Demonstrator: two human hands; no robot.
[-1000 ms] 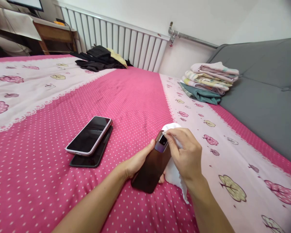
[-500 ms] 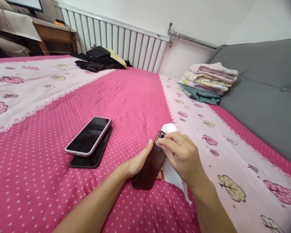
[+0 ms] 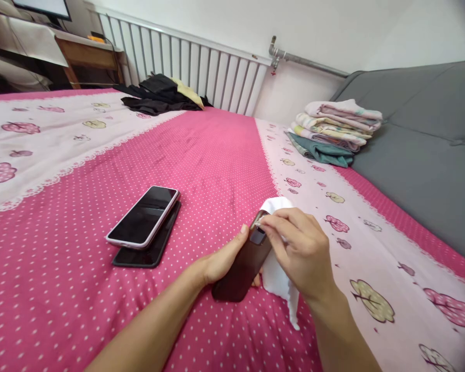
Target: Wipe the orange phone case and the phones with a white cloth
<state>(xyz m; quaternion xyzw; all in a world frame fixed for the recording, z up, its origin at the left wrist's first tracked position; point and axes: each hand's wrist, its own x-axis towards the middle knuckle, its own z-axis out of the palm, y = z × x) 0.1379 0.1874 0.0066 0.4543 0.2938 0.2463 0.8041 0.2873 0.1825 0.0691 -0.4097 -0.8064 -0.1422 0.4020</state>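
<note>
My left hand grips a dark brown phone from its left side, back face up, low over the pink dotted bedspread. My right hand pinches a white cloth and presses it on the phone's top end at the camera. The cloth hangs down beside the phone to the right. To the left, a pink-edged phone lies screen up on top of a black phone.
A stack of folded cloths sits at the far right by the grey padded headboard. Dark clothes lie at the far end by a white radiator. A wooden table stands at the back left.
My right hand has slid the cloth from the camera's right side across onto the phone's top end. The phone has tilted more edge-on. The two phones at the left have not moved.
</note>
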